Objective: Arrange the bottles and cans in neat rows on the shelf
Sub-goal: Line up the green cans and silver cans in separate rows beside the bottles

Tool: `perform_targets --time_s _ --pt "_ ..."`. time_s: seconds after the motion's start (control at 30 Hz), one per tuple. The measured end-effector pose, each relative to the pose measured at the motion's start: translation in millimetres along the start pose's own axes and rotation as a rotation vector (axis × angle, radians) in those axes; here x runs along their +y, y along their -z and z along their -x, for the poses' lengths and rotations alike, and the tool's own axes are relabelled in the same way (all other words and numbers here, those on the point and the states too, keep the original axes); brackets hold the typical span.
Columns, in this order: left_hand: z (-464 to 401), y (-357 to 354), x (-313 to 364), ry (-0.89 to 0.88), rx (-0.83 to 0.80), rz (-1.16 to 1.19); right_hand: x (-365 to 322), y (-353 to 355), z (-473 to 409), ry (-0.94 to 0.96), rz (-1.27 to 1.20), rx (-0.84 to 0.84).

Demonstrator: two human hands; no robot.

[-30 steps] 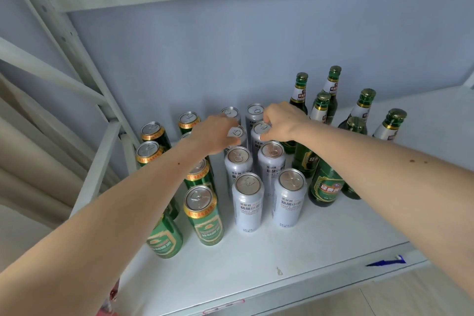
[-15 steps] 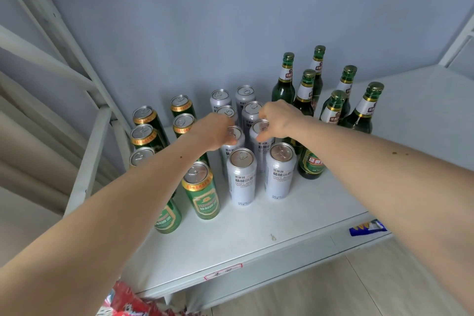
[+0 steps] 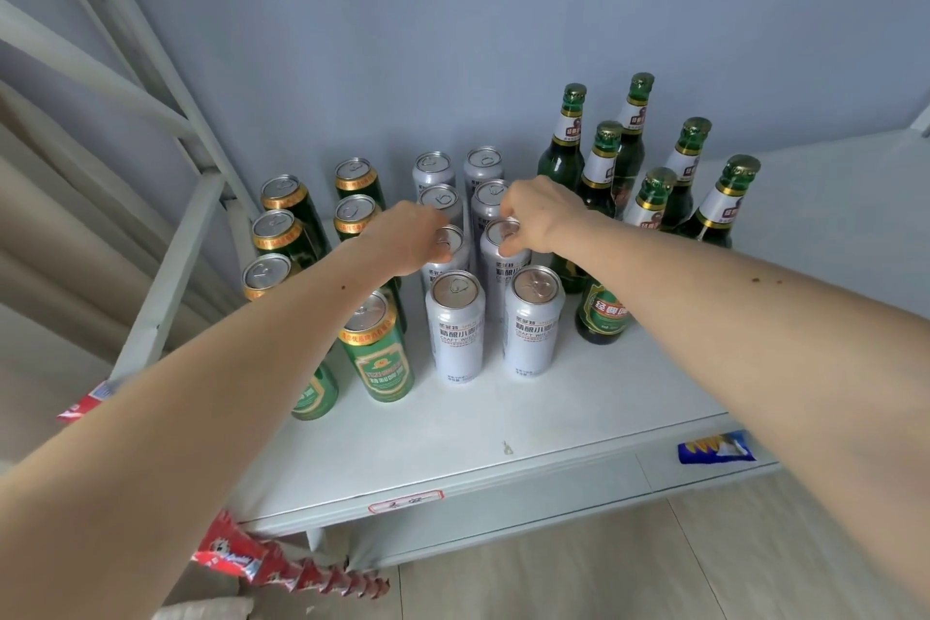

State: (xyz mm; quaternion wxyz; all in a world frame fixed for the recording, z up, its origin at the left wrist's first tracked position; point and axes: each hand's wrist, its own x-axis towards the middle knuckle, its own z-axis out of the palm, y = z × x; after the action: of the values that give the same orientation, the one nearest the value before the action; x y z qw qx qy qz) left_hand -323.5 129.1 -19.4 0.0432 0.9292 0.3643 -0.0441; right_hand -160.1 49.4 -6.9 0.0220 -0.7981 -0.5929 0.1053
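Note:
On the white shelf (image 3: pixel 453 448) stand green cans (image 3: pixel 377 357) at the left, two rows of silver cans (image 3: pixel 455 327) in the middle and green glass bottles (image 3: pixel 604 312) at the right. My left hand (image 3: pixel 407 242) grips the top of the left silver can (image 3: pixel 450 262) in the second place from the front. My right hand (image 3: pixel 541 217) pinches the rim of the right silver can (image 3: pixel 503 262) beside it. My left forearm hides part of the green cans.
The grey wall stands close behind the back row. A white shelf frame (image 3: pixel 166 277) with slanted braces rises at the left. Red snack packets (image 3: pixel 282 569) hang below the shelf's front edge, and a blue packet (image 3: pixel 714 448) lies at the lower right.
Both hands have come back from the cans further behind to the second pair of silver cans. The camera has pulled back and tilted, showing more floor.

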Motion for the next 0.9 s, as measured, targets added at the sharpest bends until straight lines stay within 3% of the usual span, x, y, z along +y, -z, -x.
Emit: perform_targets --time_s 0.37,0.57,0.9 --pt "41.5 1.0 9.3 -0.028 0.212 0.232 5.0 5.1 23.4 0.077 -0.031 0.045" --pt "60.2 -11.9 21.4 0.027 0.083 0.208 11.5 4.8 45.3 0.158 -0.024 0.014" --pt "63.3 -24.4 38.8 0.09 0.041 0.074 17.8 -6.9 65.8 0.232 0.157 -0.106"
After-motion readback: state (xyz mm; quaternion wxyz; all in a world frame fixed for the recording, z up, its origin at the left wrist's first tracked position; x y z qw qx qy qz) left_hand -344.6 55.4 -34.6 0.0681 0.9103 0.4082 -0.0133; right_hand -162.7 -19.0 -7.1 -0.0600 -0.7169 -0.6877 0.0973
